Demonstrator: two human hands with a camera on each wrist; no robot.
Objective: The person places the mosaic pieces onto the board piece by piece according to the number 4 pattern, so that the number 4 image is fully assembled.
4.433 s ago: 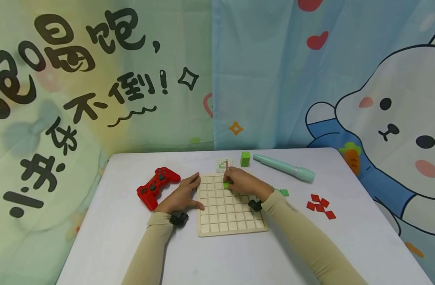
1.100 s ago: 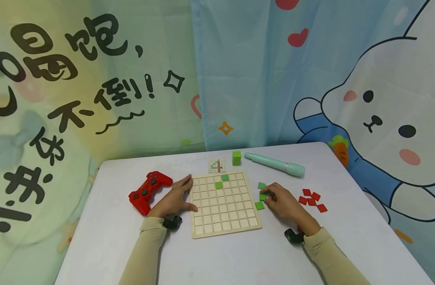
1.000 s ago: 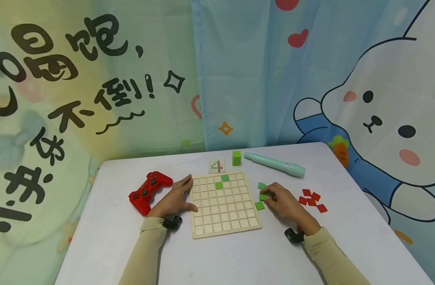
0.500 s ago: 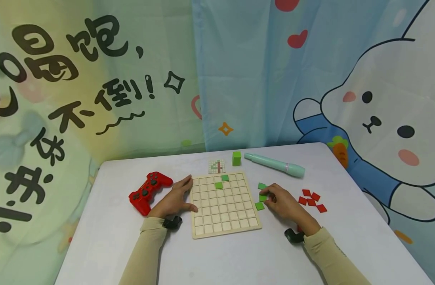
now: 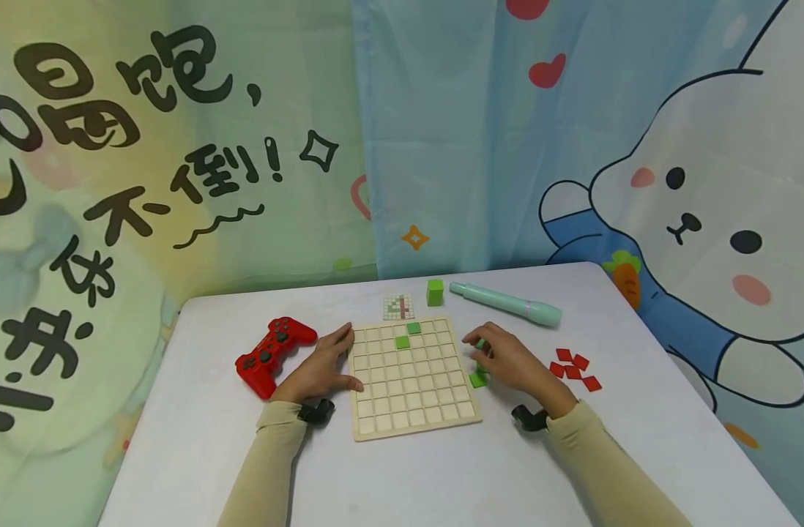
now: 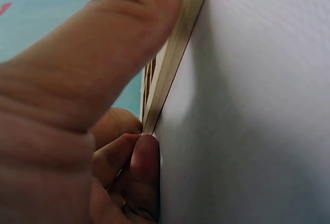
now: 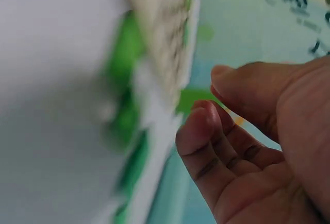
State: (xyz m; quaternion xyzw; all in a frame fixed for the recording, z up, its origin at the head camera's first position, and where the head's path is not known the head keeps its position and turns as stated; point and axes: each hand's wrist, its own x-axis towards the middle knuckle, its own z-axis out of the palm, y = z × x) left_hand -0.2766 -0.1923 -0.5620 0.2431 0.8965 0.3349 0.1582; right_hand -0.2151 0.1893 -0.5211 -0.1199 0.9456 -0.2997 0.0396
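A wooden grid board [image 5: 408,395] lies mid-table with two green tiles [image 5: 402,342] in its far rows. My left hand [image 5: 319,366] lies flat on the table, its thumb [image 6: 103,54] pressed against the board's left edge [image 6: 178,44]. My right hand [image 5: 504,359] hovers just right of the board over loose green tiles [image 5: 477,380]. In the right wrist view its fingers [image 7: 201,126] are loosely curled with nothing between them and the thumb. The tiles [image 7: 126,80] there are blurred and partly hidden.
A red game controller [image 5: 273,355] sits left of my left hand. Behind the board are a small pattern card [image 5: 398,307], a green cube [image 5: 434,291] and a teal pen [image 5: 507,304]. Several red tiles [image 5: 573,364] lie at the right. Printed curtains hang behind the white table.
A second green tile now lies on the board. My right hand went from the board to the loose green tiles, then shifted slightly left over them. The left hand has not moved.
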